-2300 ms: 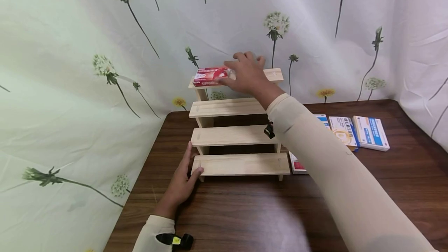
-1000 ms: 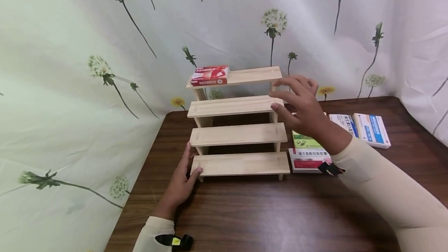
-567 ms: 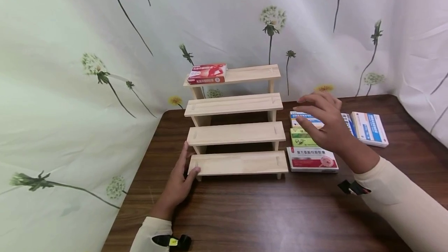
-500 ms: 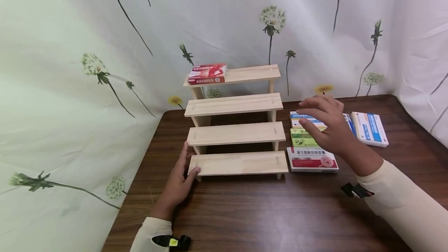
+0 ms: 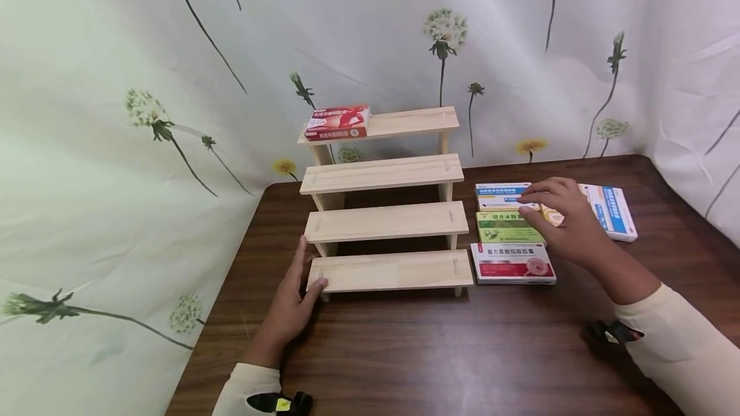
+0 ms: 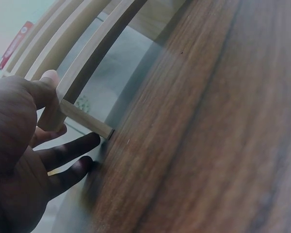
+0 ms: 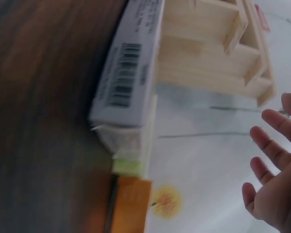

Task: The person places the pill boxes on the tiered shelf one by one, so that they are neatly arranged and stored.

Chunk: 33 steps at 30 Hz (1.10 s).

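Note:
A pale wooden stepped display rack point(image 5: 388, 222) stands on the table, a red-and-white medicine box point(image 5: 338, 122) lying at the left of its top step. My left hand point(image 5: 289, 303) holds the left end of the lowest step, thumb on top and fingers along the side; the left wrist view shows the thumb point(image 6: 49, 80) on the board's edge. My right hand point(image 5: 569, 222), fingers loosely bent and holding nothing, hovers over the medicine boxes right of the rack. Nearest are a green box point(image 5: 505, 228), a blue-and-white box point(image 5: 497, 196) and a yellow-marked box point(image 5: 552, 215), partly hidden by the hand.
A white-and-red medicine box point(image 5: 513, 264) lies in front of the green one, close to the rack's right side. Another blue-and-white box point(image 5: 615, 214) is at the far right of the group. A flower-print cloth point(image 5: 376, 31) hangs behind the dark wooden table point(image 5: 416, 352).
My right hand has let go of the red box on the top step and moved right and down to above the other boxes. My left hand stays at the rack.

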{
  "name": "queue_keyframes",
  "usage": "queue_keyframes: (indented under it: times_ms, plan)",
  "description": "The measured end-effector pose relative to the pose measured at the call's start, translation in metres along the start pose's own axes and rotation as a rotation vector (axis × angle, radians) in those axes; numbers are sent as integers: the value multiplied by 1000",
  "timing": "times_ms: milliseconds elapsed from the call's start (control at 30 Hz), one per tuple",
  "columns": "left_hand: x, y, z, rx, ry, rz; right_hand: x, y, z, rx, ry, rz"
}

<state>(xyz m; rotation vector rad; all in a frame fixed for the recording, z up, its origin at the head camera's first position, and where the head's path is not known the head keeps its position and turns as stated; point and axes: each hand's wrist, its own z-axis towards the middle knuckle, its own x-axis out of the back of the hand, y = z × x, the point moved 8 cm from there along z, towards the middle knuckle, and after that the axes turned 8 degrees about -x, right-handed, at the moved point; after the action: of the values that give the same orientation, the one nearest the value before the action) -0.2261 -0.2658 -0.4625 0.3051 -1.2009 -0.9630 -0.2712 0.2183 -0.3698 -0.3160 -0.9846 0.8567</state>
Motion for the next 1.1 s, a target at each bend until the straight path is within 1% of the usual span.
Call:
queue_keyframes:
  times_ms: [100, 267, 367, 500, 567, 667, 767, 800, 933, 1000, 1100]
  plan:
    - [1, 0, -2, 12, -3, -4, 0, 12, -5, -61, -17, 19]
    - [1, -1, 0, 1, -2, 16, 2, 34, -12, -156, -67, 26]
    - [0, -3, 0, 5, -7, 17, 3, 48, -18, -239, -106, 15]
    - [0, -5, -1, 32, -17, -2, 0, 62, -25, -362, -192, -34]
    - [0, -4, -1, 36, -18, -2, -2, 65, -27, -401, -239, -41]
    - [1, -4, -1, 30, -15, 9, -5, 68, -30, -434, -304, -3]
    - [2, -2, -1, 29, -13, 10, -9, 69, -33, -441, -355, 36]
    - [2, -2, -1, 31, -12, 8, -10, 69, -35, -428, -364, 43]
    - [1, 0, -2, 31, -16, 6, -10, 66, -40, -360, -383, 38]
    - [1, 1, -2, 29, -17, 2, -10, 65, -43, -311, -391, 32]
    - [2, 2, -2, 31, -20, -5, -11, 63, -49, -264, -419, 42]
